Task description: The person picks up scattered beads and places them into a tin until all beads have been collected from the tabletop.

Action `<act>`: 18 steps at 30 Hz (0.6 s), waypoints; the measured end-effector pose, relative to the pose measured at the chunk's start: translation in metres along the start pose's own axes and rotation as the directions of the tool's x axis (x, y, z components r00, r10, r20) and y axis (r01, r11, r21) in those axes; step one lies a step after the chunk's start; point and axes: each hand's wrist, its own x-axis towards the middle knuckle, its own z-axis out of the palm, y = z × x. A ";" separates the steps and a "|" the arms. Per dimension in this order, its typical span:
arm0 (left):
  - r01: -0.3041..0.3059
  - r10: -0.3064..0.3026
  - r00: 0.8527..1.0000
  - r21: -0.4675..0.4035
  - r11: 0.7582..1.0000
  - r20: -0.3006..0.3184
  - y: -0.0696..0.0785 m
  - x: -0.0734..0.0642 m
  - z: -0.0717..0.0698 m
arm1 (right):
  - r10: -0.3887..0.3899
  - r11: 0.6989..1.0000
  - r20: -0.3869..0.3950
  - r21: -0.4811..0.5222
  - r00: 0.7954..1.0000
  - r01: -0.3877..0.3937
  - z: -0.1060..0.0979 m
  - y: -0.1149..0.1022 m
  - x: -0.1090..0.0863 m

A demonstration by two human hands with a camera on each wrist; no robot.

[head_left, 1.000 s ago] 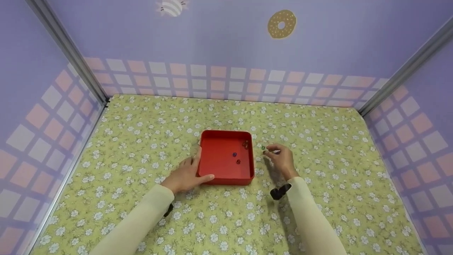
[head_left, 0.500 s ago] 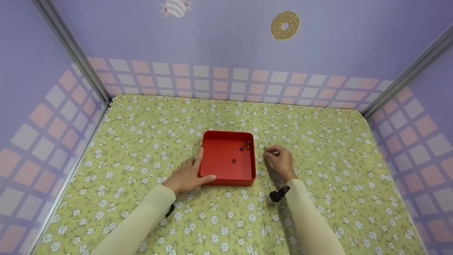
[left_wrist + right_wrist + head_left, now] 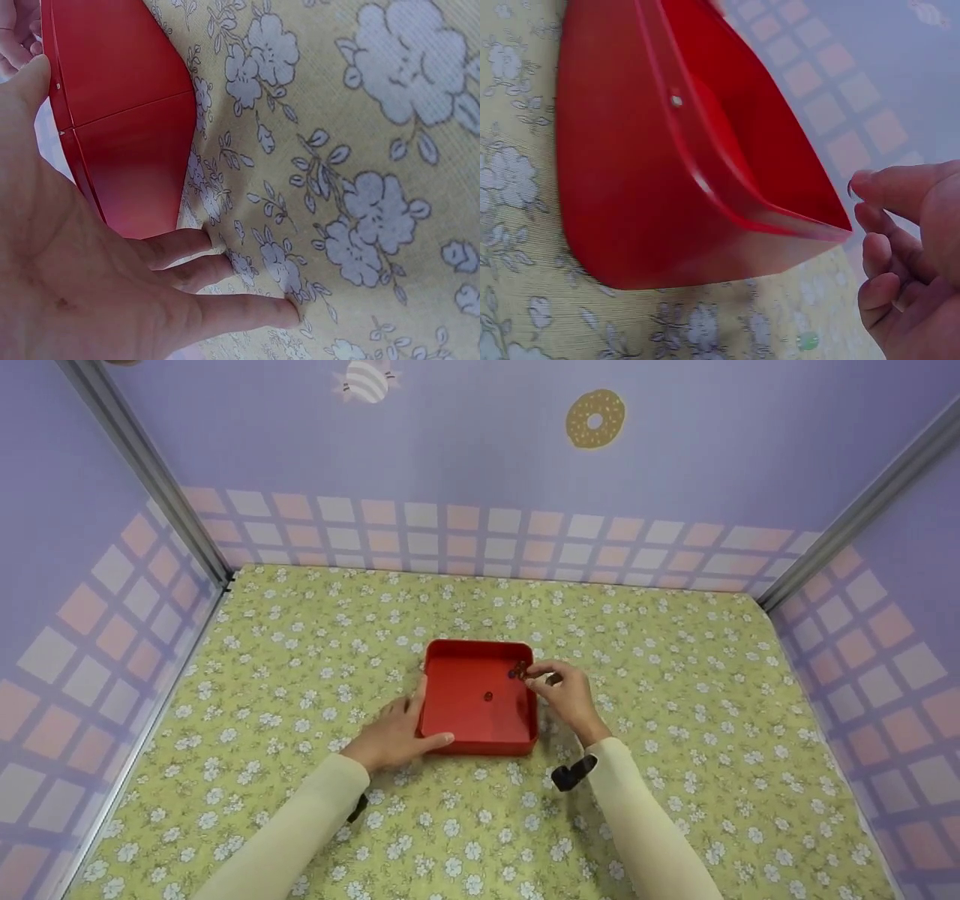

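Note:
A square red tray point(image 3: 471, 720) with raised walls stands on the flowered cloth. Inside it, a small dark marble-like ball point(image 3: 488, 697) lies near the middle. More small balls point(image 3: 516, 670), amber and bluish, sit together by the right wall. My left hand point(image 3: 394, 735) rests at the tray's near left corner, thumb over the front rim, straight fingers along the left side. My right hand point(image 3: 566, 694) is over the right wall, thumb and forefinger bent close together. A dark edge shows at the thumb tip point(image 3: 862, 184); whether a ball is between the fingers is unclear.
A small green ball point(image 3: 808, 341) lies on the cloth just outside the tray, seen in the right wrist view. Purple walls with a checked band point(image 3: 463, 540) enclose the table at the back and both sides.
My right hand has moved left from the cloth beside the tray to over its right wall. Inside, the bluish ball has rolled towards the right wall. My left hand stays put.

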 end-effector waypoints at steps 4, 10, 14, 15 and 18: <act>-0.001 0.001 1.000 0.009 1.000 0.009 0.000 0.002 -0.001 | 0.052 0.999 -0.067 0.012 0.996 -0.051 -0.002 0.011 0.005; 0.004 -0.004 1.000 0.007 1.000 0.015 0.001 0.001 0.001 | 0.157 0.987 -0.156 -0.022 0.975 -0.162 -0.011 0.034 0.014; 0.008 -0.008 1.000 0.007 1.000 0.000 0.001 0.000 0.001 | 0.173 0.980 -0.143 -0.069 0.974 -0.184 -0.013 0.043 0.019; 0.008 -0.008 1.000 0.006 1.000 -0.004 0.001 0.000 0.001 | 0.168 0.980 -0.138 -0.087 0.976 -0.181 -0.013 0.045 0.021; 0.004 -0.004 1.000 0.009 1.000 -0.013 0.000 0.000 0.001 | 0.149 0.975 -0.133 -0.142 0.980 -0.168 -0.011 0.047 0.024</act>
